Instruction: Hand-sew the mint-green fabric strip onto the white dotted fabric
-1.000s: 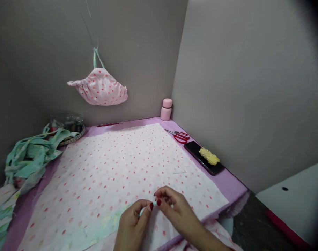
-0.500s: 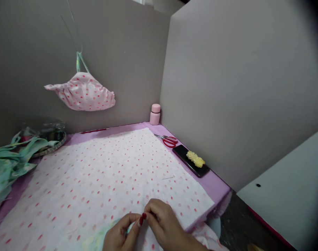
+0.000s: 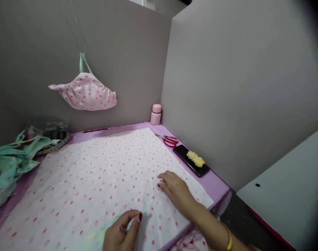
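My left hand (image 3: 122,232) is at the front of the cloth, thumb and index finger pinched together on a small bit of green fabric (image 3: 144,213) that peeks out beyond the fingertips. Most of that fabric is hidden by the fingers. A pale green and yellow patch (image 3: 96,235) shows beside this hand. My right hand (image 3: 174,190) is stretched over the right part of the white cloth with red dots (image 3: 96,181), palm down, thumb and fingers apart with nothing visible between them. The spot where a needle lay is now covered by this hand.
Along the right edge lie red-handled scissors (image 3: 169,140) and a black phone (image 3: 183,157) with a yellow scrunchie-like piece (image 3: 195,159) on it. A pink bottle (image 3: 156,115) stands in the corner. Green fabric strips (image 3: 14,164) and a basket (image 3: 52,148) are left. A dotted fabric piece (image 3: 88,92) hangs behind.
My right hand has left the left hand's fingertips and moved forward and right over the cloth, its fingers parting. My left hand stays pinched in about the same place.
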The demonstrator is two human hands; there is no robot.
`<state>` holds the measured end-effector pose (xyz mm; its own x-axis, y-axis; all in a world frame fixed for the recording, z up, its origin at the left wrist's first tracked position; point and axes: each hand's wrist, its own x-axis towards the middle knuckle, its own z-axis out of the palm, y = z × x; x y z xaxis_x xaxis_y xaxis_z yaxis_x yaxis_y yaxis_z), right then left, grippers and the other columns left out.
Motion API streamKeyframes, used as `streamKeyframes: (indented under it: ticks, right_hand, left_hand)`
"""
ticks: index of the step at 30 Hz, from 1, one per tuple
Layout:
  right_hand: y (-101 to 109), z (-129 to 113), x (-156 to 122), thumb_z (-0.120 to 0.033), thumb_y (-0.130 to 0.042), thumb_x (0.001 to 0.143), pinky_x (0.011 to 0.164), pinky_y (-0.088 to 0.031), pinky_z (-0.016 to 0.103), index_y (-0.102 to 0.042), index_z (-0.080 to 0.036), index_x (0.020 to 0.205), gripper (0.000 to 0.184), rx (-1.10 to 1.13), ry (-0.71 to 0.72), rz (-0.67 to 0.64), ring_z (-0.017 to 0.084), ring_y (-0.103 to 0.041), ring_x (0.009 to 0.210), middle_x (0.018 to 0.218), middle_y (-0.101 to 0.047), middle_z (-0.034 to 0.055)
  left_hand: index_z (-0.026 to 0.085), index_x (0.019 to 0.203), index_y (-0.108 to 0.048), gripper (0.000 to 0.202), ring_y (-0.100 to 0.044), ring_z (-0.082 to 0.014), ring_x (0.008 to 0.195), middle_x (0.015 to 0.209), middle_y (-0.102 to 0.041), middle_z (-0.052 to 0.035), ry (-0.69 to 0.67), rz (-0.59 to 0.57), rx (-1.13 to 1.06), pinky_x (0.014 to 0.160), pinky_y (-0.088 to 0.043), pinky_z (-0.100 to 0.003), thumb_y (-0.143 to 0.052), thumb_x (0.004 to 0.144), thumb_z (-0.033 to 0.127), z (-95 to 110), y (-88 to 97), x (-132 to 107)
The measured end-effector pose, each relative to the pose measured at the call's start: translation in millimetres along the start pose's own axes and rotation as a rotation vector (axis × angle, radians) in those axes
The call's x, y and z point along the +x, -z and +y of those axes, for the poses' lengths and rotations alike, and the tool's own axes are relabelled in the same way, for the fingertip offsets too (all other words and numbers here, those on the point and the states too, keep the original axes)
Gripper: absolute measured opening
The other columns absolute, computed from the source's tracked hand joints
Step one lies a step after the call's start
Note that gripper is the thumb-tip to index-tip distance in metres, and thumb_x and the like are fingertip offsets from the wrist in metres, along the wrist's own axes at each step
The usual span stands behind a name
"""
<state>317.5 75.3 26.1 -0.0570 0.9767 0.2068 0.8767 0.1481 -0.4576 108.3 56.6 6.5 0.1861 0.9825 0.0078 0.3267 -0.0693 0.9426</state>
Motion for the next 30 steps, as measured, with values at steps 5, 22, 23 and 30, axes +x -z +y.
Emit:
streamKeyframes:
  ticks: [5,22,23,30]
  right_hand:
    - [6.8,30.8,15.8,-0.006,-0.051,0.082,0.068,-0.040,0.029,-0.058,-0.016,0.076,0.014,-0.249,0.005,-0.005,0.020,-0.053,0.080,0.082,-0.058,0.0069]
    - [-23.6,-40.3,-52.9,-0.025,-0.032,0.094,0.057,-0.040,0.022,-0.053,-0.020,0.085,0.024,0.448,0.056,-0.098,0.013,-0.055,0.063,0.070,-0.058,0.0008]
    - [-25.6,-39.9,-54.1,-0.025,-0.031,0.094,0.056,-0.040,0.022,-0.053,-0.020,0.084,0.025,0.443,0.062,-0.106,0.013,-0.055,0.062,0.069,-0.058,0.0011]
    - [-31.7,-34.1,-56.9,-0.023,-0.032,0.093,0.061,-0.044,0.023,-0.058,-0.019,0.092,0.026,0.427,0.092,-0.130,0.014,-0.060,0.067,0.076,-0.064,0.0037]
  left_hand:
    - [0.020,0.072,-0.069,0.032,-0.065,-0.0194,0.067,0.069,-0.072,-0.0009,0.069,0.007,-0.062,0.063,-0.051,-0.023,-0.056,0.076,0.048,4.0,-3.1,-2.7]
    - [0.020,0.086,-0.072,0.026,-0.070,-0.0196,0.074,0.083,-0.076,-0.0042,-0.090,0.007,0.084,0.064,-0.055,-0.023,-0.051,0.083,0.035,-2.8,-3.8,-7.3]
    - [0.021,0.086,-0.072,0.025,-0.071,-0.0194,0.074,0.084,-0.076,-0.0040,-0.100,0.011,0.096,0.064,-0.055,-0.022,-0.051,0.083,0.034,-3.7,-3.6,-8.0]
    - [0.022,0.087,-0.072,0.022,-0.071,-0.0179,0.069,0.081,-0.076,-0.0026,-0.143,0.042,0.123,0.061,-0.056,-0.022,-0.052,0.083,0.031,-4.3,-3.4,-9.5]
